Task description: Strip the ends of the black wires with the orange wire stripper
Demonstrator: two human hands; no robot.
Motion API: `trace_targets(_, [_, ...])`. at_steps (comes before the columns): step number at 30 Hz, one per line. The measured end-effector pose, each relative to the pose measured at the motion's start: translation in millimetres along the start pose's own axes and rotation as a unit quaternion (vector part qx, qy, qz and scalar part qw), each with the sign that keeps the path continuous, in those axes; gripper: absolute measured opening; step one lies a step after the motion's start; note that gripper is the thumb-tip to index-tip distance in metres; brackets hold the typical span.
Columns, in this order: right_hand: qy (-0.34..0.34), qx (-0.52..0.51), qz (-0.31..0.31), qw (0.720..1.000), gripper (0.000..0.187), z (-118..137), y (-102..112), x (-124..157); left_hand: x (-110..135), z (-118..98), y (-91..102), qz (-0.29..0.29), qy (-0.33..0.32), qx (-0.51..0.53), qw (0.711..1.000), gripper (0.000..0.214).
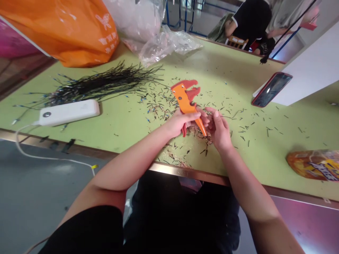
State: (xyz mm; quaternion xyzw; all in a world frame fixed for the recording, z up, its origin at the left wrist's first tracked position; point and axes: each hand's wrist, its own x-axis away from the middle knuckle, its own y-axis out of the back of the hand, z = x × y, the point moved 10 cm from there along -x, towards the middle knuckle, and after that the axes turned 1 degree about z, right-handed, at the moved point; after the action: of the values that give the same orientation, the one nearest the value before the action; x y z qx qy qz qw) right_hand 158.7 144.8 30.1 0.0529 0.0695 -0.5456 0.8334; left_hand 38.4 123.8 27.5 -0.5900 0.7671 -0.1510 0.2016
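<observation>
Green surface [225, 70] carried scattered short wire pieces [159, 107]; orange bag [79, 31] stood far left, partly out of view, contents hidden; clear plastic bag [165, 46] sat beside it, contents hard to make out; black wire bundle [106, 84] lay in front; printed package [312, 165] was cut off at right; orange-and-red stripper [182, 100] was held over surface, long axis slanting, head pointing away and slightly left, handles toward near edge; left hand [180, 123] was clamped around handles, digits partly hidden; right hand [221, 132] was curled beside thin wire [235, 115], could not tell whether pinched on it
</observation>
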Motion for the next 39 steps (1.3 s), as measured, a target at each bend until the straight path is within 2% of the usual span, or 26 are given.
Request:
trace_targets(3, [-0.019, -0.053, -0.028, 0.998, 0.046, -4.3, 8.3, -2.4, 1.7, 15.4, -14.6, 0.05, 0.035, -0.014, 0.998, 0.041])
trace_targets(6, [0.031, -0.017, -0.119, 0.992, 0.042, 5.7, 33.2, -1.9, 5.2, 27.6, -24.0, 0.081, 0.076, -0.022, 0.994, 0.039])
trace_targets(8, [0.063, 0.009, -0.146, 0.987, 0.041, 11.6, 42.9, -1.0, 8.2, 34.5, -26.4, 0.09, 0.109, -0.041, 0.989, 0.039])
trace_targets(12, [0.064, 0.054, -0.109, 0.99, 0.049, 11.6, 40.7, -2.5, 11.6, 38.6, -23.6, 0.079, 0.139, -0.104, 0.982, 0.034])
trace_targets(14, [0.076, 0.051, -0.1, 0.991, 0.051, 14.5, 39.2, -1.4, 12.1, 37.8, -23.6, 0.083, 0.14, -0.103, 0.981, 0.032])
trace_targets(18, [0.098, 0.022, -0.106, 0.989, 0.035, 18.6, 39.0, -0.6, 12.4, 43.8, -25.8, 0.106, 0.154, -0.034, 0.982, 0.033])
trace_targets(21, [0.09, -0.002, -0.141, 0.986, 0.03, 12.8, 45.1, -2.1, 11.5, 55.6, -27.9, 0.12, 0.17, 0.014, 0.978, 0.038])
trace_targets(25, [0.069, -0.025, -0.156, 0.985, 0.039, 5.8, 49.9, -6.3, 8.4, 66.4, -22.1, 0.072, 0.169, 0.041, 0.982, 0.039])
trace_targets(27, [0.061, -0.039, -0.143, 0.987, 0.042, 6.4, 51.9, -9.5, 9.1, 66.8, -23.0, 0.068, 0.172, 0.047, 0.982, 0.034])
trace_targets(32, [0.07, -0.012, -0.126, 0.99, 0.034, 15.0, 66.9, -17.0, 9.6, 58.8, -23.1, 0.083, 0.166, 0.063, 0.981, 0.027])
trace_targets(35, [0.077, 0.005, -0.104, 0.992, 0.033, 16.6, 68.0, -20.6, 7.9, 59.6, -17.8, 0.074, 0.163, 0.061, 0.982, 0.023])
trace_targets(39, [0.064, -0.016, -0.114, 0.991, 0.035, 13.0, 65.8, -20.3, 5.9, 60.9, -16.7, 0.072, 0.161, 0.048, 0.983, 0.019])
